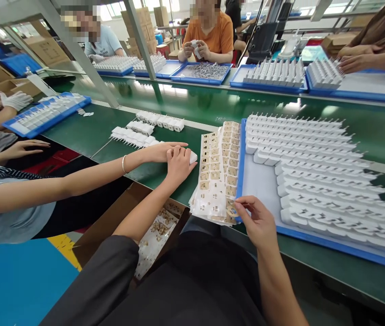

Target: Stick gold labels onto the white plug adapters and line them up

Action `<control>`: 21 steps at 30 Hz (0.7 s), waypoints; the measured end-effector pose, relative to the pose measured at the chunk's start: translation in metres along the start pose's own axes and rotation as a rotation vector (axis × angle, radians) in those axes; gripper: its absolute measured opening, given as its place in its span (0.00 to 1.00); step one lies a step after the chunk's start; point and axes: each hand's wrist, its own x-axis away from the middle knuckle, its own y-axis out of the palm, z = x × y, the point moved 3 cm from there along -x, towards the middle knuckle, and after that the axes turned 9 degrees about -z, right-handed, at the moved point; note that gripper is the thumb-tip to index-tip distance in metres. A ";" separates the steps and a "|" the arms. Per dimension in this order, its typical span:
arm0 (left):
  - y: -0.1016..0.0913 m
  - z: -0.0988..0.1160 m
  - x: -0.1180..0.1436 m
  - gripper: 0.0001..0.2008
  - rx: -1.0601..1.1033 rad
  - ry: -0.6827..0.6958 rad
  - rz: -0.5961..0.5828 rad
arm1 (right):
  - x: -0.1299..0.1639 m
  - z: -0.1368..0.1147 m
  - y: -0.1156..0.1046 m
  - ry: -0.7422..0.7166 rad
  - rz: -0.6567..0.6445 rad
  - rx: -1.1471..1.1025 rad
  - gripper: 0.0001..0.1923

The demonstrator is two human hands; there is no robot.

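My left hand [180,165] is closed over a white plastic housing [193,157], of which only the end shows beyond my fingers. A co-worker's hand [160,152] reaches in right beside it, touching or nearly so. At the lower edge of the sticker sheets, my right hand [258,222] pinches a small tan adhesive sticker [231,211] between thumb and forefinger. The overlapping sticker sheets [213,165] lie on the green bench, with rows of tan cut-outs on white backing; the lower rows of the left sheet are bare backing.
A blue tray [260,181] on the right holds rows of white housings [315,167] with metal pins. More housings [134,136] stand on the bench [111,115] at left. Below, a cardboard box [158,231] holds sticker scraps. A metal post [87,59] rises ahead; co-workers sit opposite.
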 end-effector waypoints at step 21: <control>0.007 -0.070 -0.025 0.17 -0.089 -0.235 0.014 | -0.001 -0.011 0.004 -0.063 -0.038 0.132 0.06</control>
